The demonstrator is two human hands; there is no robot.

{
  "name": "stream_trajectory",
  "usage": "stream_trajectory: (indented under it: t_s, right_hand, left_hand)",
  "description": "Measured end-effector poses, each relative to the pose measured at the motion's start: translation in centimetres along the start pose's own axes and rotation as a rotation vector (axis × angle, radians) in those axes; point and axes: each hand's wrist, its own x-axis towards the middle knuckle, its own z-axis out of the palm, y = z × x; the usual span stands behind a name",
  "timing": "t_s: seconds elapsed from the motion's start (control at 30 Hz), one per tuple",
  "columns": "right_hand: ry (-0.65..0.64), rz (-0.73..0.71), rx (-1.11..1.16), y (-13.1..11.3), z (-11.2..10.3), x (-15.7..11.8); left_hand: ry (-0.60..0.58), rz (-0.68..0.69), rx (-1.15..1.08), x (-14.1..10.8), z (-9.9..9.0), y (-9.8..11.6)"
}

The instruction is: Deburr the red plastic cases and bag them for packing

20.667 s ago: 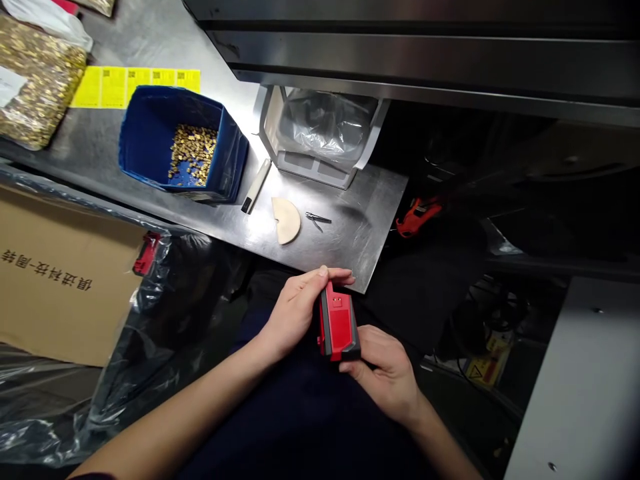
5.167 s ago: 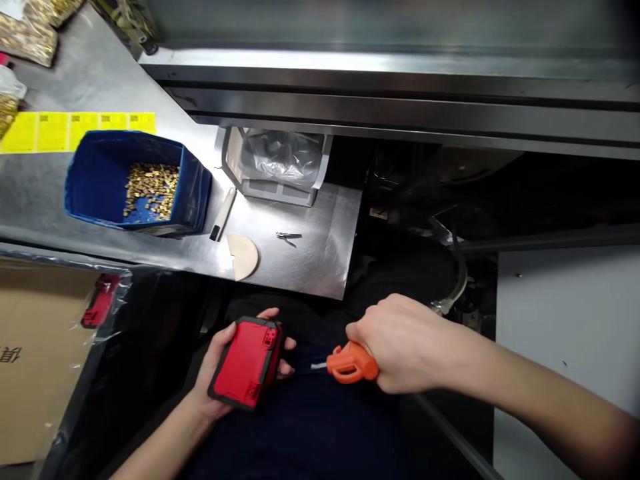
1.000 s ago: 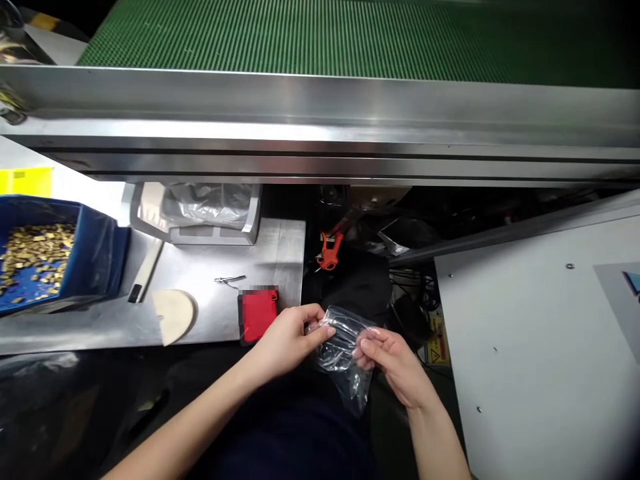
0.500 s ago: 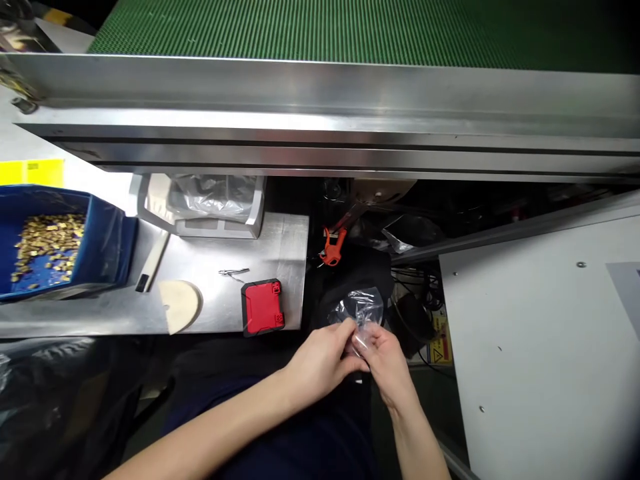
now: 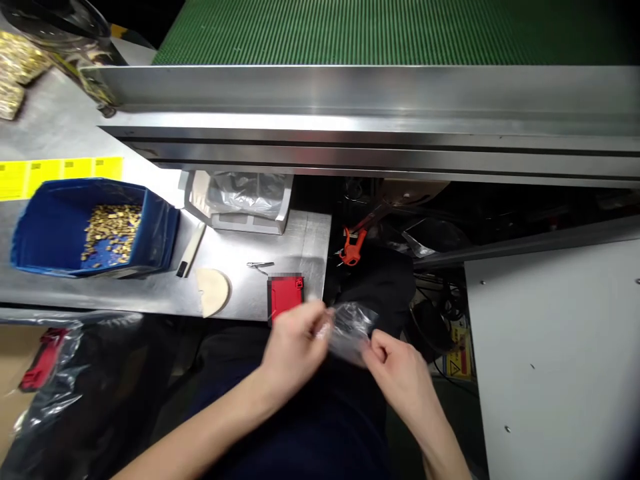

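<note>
Between my two hands a clear plastic bag (image 5: 353, 327) is stretched out above my lap, somewhat blurred. My left hand (image 5: 297, 340) is closed on its left side, the fingers curled into a fist. My right hand (image 5: 400, 370) pinches the bag's right edge between thumb and bent fingers. Just behind my left hand a red and black case (image 5: 286, 293) lies on the metal table (image 5: 245, 293), partly covered by that hand. A small metal tool (image 5: 260, 265) rests beyond the case, and a cream-coloured part-round disc (image 5: 213, 292) sits left of it.
A blue bin (image 5: 55, 227) holds many small brass-coloured pieces. A white-handled tool (image 5: 191, 250) lies beside it, near a grey tray (image 5: 250, 223) of plastic bags. Orange-handled cutters (image 5: 353, 247) hang past the table edge. A green conveyor belt (image 5: 375, 33) runs across the back.
My hands were close together at the gathered bag; now they are apart, the left one moved left, with the bag spread between them. The camera view has shifted left.
</note>
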Motion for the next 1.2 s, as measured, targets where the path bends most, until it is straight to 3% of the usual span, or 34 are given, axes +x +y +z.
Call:
stream_trajectory:
  t_s: [0.07,0.1,0.17,0.23,0.33,0.4,0.47,0.63,0.8,0.9,0.97,1.07,1.13,1.2]
  right_hand:
    - [0.051,-0.061,-0.084,-0.5,0.6,-0.2]
    - [0.074,-0.122,-0.075,-1.0,1.2,-0.2]
    - [0.075,-0.205,0.041,-2.5,2.6,0.0]
    - [-0.001,-0.184,0.188,-4.4,4.1,0.7]
    - [-0.311,-0.175,0.339,-6.5,5.7,2.2]
    - [-0.596,-0.206,0.447,-6.6,6.1,3.0]
    - [-0.747,-0.128,0.652,-5.9,6.4,3.4]
    - [-0.512,0.229,1.038,-4.0,9.1,3.7]
    - [-0.393,0.308,1.217,-5.3,12.9,4.4]
    - [-0.238,0.275,1.271,-5.8,13.4,5.1]
    - [-0.12,0.223,1.27,-5.8,12.5,5.4]
    - [0.055,0.106,1.198,-5.7,9.1,4.6]
    - [0.172,-0.053,0.982,-5.9,6.1,3.1]
    - [0.189,-0.258,0.658,-6.1,3.4,1.0]
  left_hand:
    - [0.078,-0.061,-0.012,-1.2,-1.7,-0.3]
    - [0.058,-0.076,-0.026,-2.0,-2.5,-0.5]
    - [-0.117,-0.093,-0.042,-3.8,-4.0,-1.2]
    - [-0.36,-0.162,-0.041,-5.7,-5.2,-2.3]
    - [-0.53,-0.38,-0.142,-8.6,-7.0,-4.7]
    - [-0.509,-0.526,-0.324,-10.3,-8.2,-6.6]
    - [-0.442,-0.624,-0.488,-11.9,-9.2,-8.5]
    - [-0.264,-0.654,-0.516,-13.6,-9.6,-10.8]
    - [-0.153,-0.644,-0.405,-12.5,-8.5,-10.5]
    - [-0.127,-0.629,-0.324,-11.7,-8.2,-9.9]
    - [-0.099,-0.597,-0.222,-11.1,-8.0,-9.4]
    - [-0.066,-0.515,-0.039,-9.8,-7.5,-8.3]
    - [-0.068,-0.468,0.075,-8.7,-7.0,-7.6]
    - [-0.075,-0.429,0.172,-7.6,-6.5,-7.0]
